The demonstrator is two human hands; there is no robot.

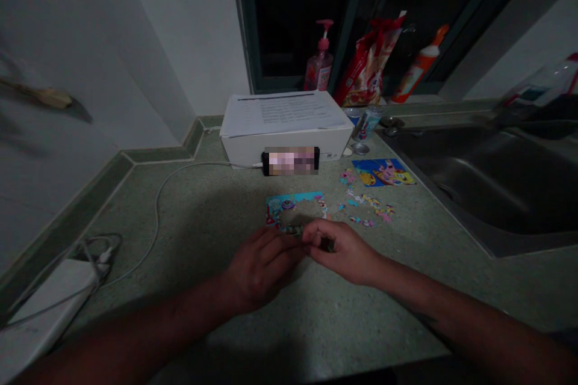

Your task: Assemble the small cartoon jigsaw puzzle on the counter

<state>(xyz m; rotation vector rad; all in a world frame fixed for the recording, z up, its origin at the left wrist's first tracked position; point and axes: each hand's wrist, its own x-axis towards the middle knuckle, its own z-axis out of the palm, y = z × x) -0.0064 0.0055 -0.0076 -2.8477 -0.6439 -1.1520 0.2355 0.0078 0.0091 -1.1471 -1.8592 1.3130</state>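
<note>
A partly assembled jigsaw puzzle point(273, 204) lies on the counter, its top and side borders joined around a bare middle. Along its lower edge my left hand point(266, 264) is bent over, palm down, with its fingers pressed together. My right hand point(345, 249) meets it there, thumb and index finger pinched close to the left fingertips. Whatever is between the fingers is too small or too covered to make out. Loose puzzle pieces point(368, 200) are scattered to the right of the puzzle. Behind them lies a colourful cartoon picture card point(383, 172).
A phone point(291, 161) on a white cable leans against a white box point(284, 141) topped with papers. A can point(368, 123) stands beside the box. The metal sink point(478, 174) is at right. A pink pump bottle point(320, 66) and red bag point(368, 66) stand by the window.
</note>
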